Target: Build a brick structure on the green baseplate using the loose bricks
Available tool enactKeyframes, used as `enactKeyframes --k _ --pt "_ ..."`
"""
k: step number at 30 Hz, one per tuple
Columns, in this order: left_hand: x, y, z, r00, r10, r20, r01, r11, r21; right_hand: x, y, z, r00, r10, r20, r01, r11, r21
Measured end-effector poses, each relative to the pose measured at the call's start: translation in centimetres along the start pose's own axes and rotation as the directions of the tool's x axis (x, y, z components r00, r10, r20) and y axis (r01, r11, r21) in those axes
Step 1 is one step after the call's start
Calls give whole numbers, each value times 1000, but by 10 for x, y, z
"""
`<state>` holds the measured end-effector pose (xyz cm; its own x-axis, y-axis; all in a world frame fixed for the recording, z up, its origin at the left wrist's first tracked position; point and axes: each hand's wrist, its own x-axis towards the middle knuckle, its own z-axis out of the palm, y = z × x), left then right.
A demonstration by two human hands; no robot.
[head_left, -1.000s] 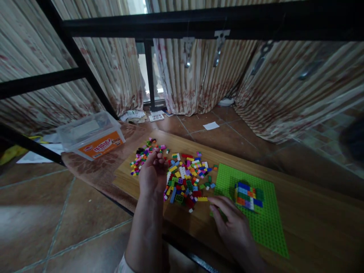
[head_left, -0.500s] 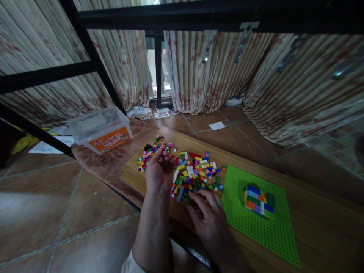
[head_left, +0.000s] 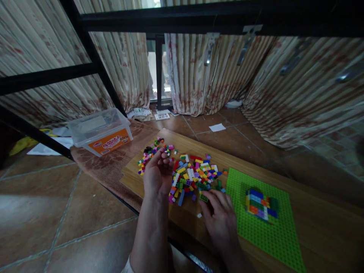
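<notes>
My right hand point(head_left: 220, 218) pinches a green brick point(head_left: 203, 196) between thumb and fingers, its hollow underside towards me. It is just above the wooden table point(head_left: 182, 218), between the loose bricks point(head_left: 193, 170) and the green baseplate point(head_left: 270, 235). My left hand point(head_left: 157, 174) is turned palm up over the left part of the pile, its fingers loosely curled and apart from the palm. I see nothing in it. On the baseplate stands a block of joined bricks point(head_left: 260, 204) in blue, green, orange, white and other colours.
A clear plastic box point(head_left: 99, 131) with an orange label stands on a brown cloth point(head_left: 139, 131) at the table's left end. A small white piece point(head_left: 199, 215) lies near my right hand. Black metal bars point(head_left: 193, 24) cross above. Papers point(head_left: 217, 127) and curtains point(head_left: 199, 76) are beyond.
My right hand has moved right with the green brick, away from the pile towards the baseplate. A small white piece now shows on the table. My left hand has hardly moved.
</notes>
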<state>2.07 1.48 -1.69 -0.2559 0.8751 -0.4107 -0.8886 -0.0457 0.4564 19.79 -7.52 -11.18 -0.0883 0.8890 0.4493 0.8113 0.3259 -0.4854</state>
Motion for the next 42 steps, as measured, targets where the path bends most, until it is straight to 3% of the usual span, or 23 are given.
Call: enactKeyframes --k 8,20,25,29,33,36,42 --pt "0 3 -2 1000 5 -11 -5 1000 -6 7 17 -13 993 86 -77 -89 995 -42" --pt "1 20 -9 983 170 -70 -174 983 -50 -1 25 -21 995 99 -11 -99 994 -50" --pt "2 23 -11 974 208 -94 -215 973 -79 9 6 -15 998 31 -52 -35 997 -74" --pt "3 25 -12 973 207 -101 -217 971 -102 28 -28 6 992 -111 66 112 994 -6" --pt "4 30 -14 970 209 -123 -223 968 -115 42 -51 25 947 -242 213 250 968 -11" --pt "5 32 -13 967 207 -146 -225 966 -126 43 -49 28 930 -250 270 274 960 -52" --pt "4 29 -9 970 171 -175 -197 970 -145 31 -16 12 967 -202 157 224 965 -137"
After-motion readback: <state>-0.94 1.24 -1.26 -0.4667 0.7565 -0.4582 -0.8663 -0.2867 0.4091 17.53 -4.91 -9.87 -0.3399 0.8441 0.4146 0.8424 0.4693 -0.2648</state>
